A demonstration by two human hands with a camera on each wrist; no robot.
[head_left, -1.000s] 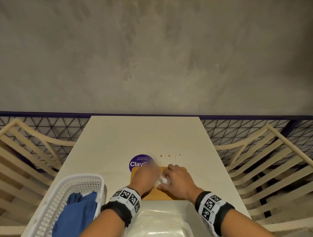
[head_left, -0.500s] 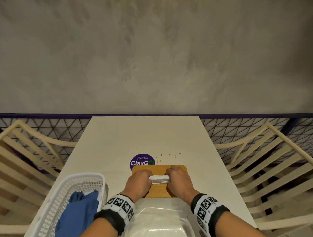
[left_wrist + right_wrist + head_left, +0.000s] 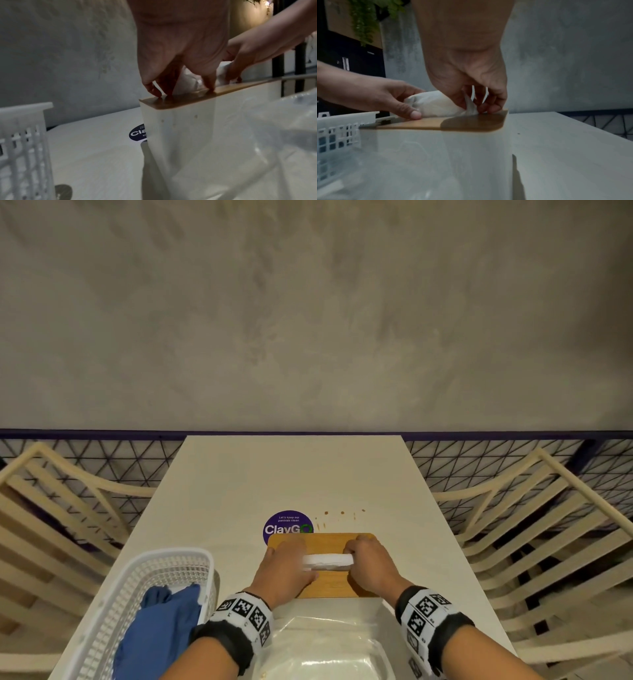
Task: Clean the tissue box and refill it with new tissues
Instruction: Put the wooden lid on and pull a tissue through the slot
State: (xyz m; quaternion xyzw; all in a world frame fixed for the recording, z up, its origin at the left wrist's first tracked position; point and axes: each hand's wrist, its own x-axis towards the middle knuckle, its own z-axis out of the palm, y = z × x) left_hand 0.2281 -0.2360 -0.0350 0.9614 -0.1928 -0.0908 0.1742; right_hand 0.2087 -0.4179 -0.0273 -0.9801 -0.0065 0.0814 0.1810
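Observation:
A white tissue box (image 3: 180, 135) with a wooden lid (image 3: 329, 585) stands on the table near me. A white tissue (image 3: 327, 561) sticks up through the lid's slot as a long fold. My left hand (image 3: 287, 566) grips its left end, thumb on the lid (image 3: 453, 124) and fingers behind the tissue (image 3: 433, 105). My right hand (image 3: 366, 563) pinches the right end, fingertips (image 3: 488, 109) down on the wood. In the left wrist view the left hand (image 3: 171, 83) touches the lid (image 3: 171, 104) in front of the tissue (image 3: 187, 82).
A white plastic basket (image 3: 164, 573) holding a blue cloth (image 3: 161, 631) stands at the left. A clear plastic tissue pack (image 3: 329, 645) lies just before the box. A purple sticker (image 3: 286, 525) and brown spots (image 3: 342, 513) mark the table behind. Wooden chairs flank both sides.
My hands were close together over the middle of the lid. They have slid apart to the ends of the slot, and the tissue between them now shows as a wide fold.

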